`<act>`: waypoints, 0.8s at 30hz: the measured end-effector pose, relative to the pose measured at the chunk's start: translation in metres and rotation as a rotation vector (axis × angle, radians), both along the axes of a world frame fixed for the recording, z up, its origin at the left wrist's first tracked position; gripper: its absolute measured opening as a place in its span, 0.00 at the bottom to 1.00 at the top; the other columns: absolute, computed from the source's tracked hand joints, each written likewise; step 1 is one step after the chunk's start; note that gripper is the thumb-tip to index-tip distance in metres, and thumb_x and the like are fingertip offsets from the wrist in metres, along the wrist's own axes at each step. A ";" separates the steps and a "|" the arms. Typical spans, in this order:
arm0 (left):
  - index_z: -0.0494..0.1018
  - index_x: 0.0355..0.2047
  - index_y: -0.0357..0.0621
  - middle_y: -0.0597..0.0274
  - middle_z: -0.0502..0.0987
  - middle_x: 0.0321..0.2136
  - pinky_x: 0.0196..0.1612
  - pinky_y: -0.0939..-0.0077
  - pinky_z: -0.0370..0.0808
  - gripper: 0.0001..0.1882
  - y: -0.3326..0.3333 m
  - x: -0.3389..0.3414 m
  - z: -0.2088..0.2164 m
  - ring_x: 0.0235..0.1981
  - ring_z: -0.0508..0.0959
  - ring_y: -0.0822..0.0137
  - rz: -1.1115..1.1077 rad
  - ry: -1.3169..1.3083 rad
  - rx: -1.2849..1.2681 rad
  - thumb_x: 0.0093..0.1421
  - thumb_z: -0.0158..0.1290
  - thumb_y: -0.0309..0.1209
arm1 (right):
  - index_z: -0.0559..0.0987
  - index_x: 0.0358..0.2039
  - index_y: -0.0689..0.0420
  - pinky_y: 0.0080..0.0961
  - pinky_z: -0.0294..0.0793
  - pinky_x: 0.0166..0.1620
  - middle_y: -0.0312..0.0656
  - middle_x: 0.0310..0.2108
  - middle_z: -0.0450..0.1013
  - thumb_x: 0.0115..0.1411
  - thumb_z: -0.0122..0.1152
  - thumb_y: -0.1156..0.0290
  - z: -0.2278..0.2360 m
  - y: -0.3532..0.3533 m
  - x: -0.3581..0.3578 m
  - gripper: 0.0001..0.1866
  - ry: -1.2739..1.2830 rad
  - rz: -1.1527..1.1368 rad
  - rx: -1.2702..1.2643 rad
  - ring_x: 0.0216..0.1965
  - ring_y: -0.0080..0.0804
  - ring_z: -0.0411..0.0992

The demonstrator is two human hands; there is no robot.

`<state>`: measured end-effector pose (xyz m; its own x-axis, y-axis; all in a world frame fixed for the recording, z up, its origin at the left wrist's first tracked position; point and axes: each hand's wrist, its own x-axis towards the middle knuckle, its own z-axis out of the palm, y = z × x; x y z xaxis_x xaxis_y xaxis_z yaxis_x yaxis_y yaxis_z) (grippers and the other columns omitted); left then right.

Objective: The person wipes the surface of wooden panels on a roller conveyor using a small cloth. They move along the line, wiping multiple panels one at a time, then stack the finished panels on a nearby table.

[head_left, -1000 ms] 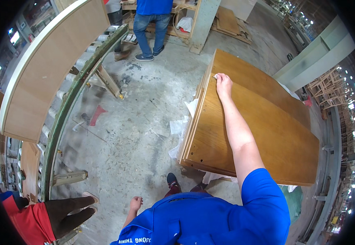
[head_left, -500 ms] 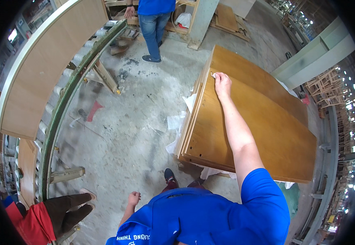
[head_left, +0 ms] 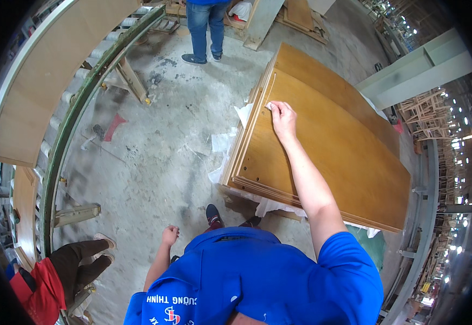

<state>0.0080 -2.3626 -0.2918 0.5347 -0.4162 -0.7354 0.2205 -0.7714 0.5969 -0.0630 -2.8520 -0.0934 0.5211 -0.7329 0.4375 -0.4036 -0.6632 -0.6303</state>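
Note:
My right hand (head_left: 283, 120) pinches a small whitish wad (head_left: 269, 105), perhaps cloth or paper. It presses the wad on the top brown wooden panel (head_left: 328, 146), close to the panel's left long edge. A thin pale streak (head_left: 273, 81) runs along that edge beyond my fingers. Two dark round holes show at the panel's near left corner. More panels lie stacked beneath, with white sheets (head_left: 244, 114) sticking out between them. My left hand (head_left: 170, 235) hangs low over the floor at my side, fingers loosely curled, with nothing visible in it.
A green-railed roller conveyor (head_left: 76, 116) curves along the left, carrying a large pale curved panel (head_left: 46, 70). A person in red (head_left: 40, 287) is at lower left; another in jeans (head_left: 206, 32) stands ahead. A steel column (head_left: 417, 70) rises on the right. Red scrap (head_left: 115, 125) lies on the floor.
My right hand has drawn back toward me along the panel's left edge with the wad, and a pale streak now shows beyond it. The whole view has shifted slightly.

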 end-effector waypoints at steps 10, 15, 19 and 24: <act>0.74 0.28 0.36 0.57 0.76 0.20 0.26 0.75 0.74 0.12 0.005 -0.002 0.000 0.20 0.76 0.69 -0.003 0.024 0.023 0.55 0.48 0.33 | 0.76 0.29 0.63 0.29 0.70 0.33 0.48 0.25 0.71 0.55 0.52 0.73 -0.001 0.017 -0.009 0.07 0.006 0.022 -0.065 0.28 0.41 0.71; 0.74 0.28 0.36 0.57 0.76 0.20 0.26 0.75 0.74 0.12 0.015 -0.004 -0.005 0.20 0.76 0.69 0.045 0.036 0.018 0.55 0.47 0.33 | 0.76 0.29 0.62 0.30 0.70 0.33 0.47 0.25 0.71 0.55 0.51 0.72 0.000 0.019 -0.009 0.08 0.023 0.021 -0.054 0.28 0.41 0.71; 0.74 0.27 0.36 0.58 0.76 0.20 0.26 0.75 0.73 0.11 0.022 -0.005 -0.008 0.20 0.76 0.69 0.019 0.017 0.011 0.54 0.46 0.32 | 0.76 0.29 0.62 0.30 0.70 0.33 0.47 0.25 0.71 0.56 0.51 0.73 0.002 0.030 -0.012 0.07 0.035 0.028 -0.011 0.28 0.41 0.71; 0.74 0.27 0.36 0.58 0.76 0.19 0.26 0.75 0.73 0.11 0.019 -0.004 -0.010 0.19 0.76 0.68 -0.011 0.007 0.029 0.53 0.46 0.32 | 0.76 0.29 0.62 0.30 0.70 0.33 0.47 0.26 0.71 0.55 0.52 0.74 0.000 0.056 -0.022 0.06 -0.008 0.063 0.024 0.28 0.41 0.71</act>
<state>0.0037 -2.3438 -0.3017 0.5249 -0.4009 -0.7508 0.2159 -0.7905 0.5731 -0.0853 -2.7960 -0.0937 0.5631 -0.7092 0.4243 -0.3566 -0.6717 -0.6494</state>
